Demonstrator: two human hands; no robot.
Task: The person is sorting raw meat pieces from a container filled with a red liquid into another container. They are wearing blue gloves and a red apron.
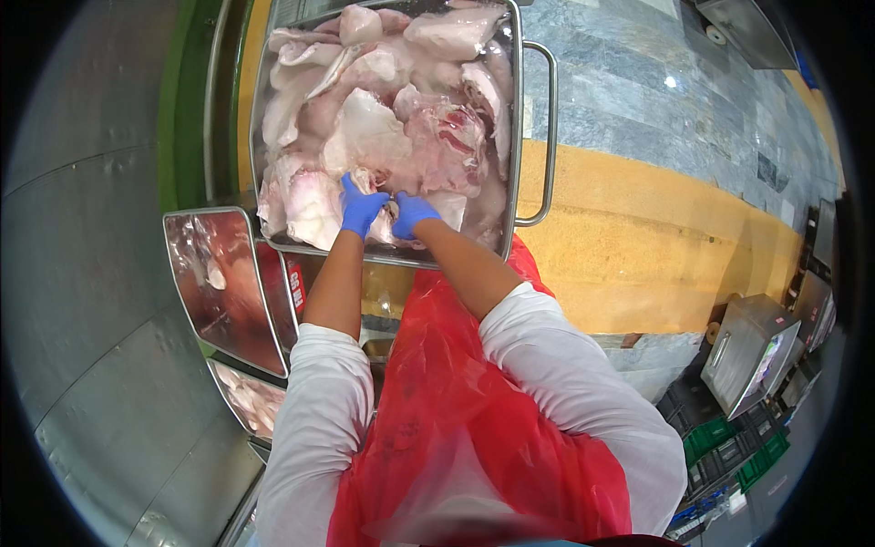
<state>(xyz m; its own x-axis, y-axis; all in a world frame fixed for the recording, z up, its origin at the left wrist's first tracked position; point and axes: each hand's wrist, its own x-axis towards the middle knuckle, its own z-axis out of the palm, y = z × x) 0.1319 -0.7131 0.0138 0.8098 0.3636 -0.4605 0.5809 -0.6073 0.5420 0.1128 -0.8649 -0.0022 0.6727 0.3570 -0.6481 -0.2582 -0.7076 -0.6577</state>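
Pale raw meat pieces with skin and fat (369, 130) lie in cloudy liquid inside a deep stainless steel tub cart (517, 102) in front of me. My left hand (361, 206), in a blue glove, grips a meat piece (381, 225) near the tub's near wall. Close to its right, my blue-gloved right hand (413, 215) holds the same piece from the other side. Some fingers of both hands are hidden by the meat. Beyond the right hand lies a redder cut (448, 147) with exposed flesh.
A steel handle (551, 133) juts from the tub's right side. At left stand a bin of reddish liquid (222, 294) and another holding pale meat (249, 400), beside a metal wall (89, 273). Steel carts (745, 352) and green crates (707, 437) stand far right.
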